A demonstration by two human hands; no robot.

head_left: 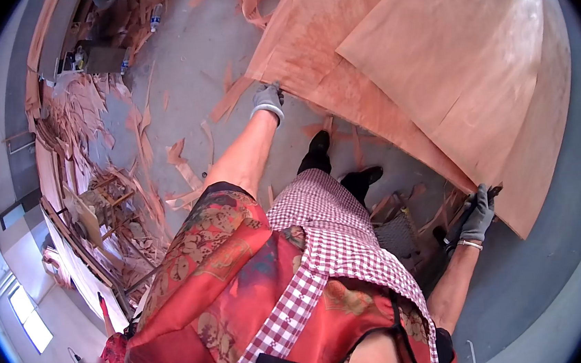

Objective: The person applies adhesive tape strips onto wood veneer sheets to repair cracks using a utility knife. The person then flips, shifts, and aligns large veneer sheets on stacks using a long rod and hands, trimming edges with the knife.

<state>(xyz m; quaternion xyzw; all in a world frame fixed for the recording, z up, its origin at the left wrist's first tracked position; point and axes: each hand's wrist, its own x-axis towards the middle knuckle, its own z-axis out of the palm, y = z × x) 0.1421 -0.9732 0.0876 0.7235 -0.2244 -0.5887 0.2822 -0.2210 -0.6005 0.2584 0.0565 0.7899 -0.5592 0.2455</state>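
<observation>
Large thin reddish-brown wood sheets [358, 86] lie overlapping at the upper right, their near edge facing me. My left hand [268, 102], in a grey glove, grips the near left corner of the sheets, its fingers closed on the edge. At the other end of that edge, my right hand [479, 217], also gloved in grey, is closed around the near right corner. A lighter sheet [452, 50] rests on top at an angle to the one beneath. Some fingertips are hidden at the edges.
Torn veneer strips [178, 163] litter the grey floor [190, 59]. Piled scraps [83, 103] and a wooden frame [116, 197] stand at the left. Another person [116, 356] in red is at the lower left. A dark woven item [397, 236] lies near my feet.
</observation>
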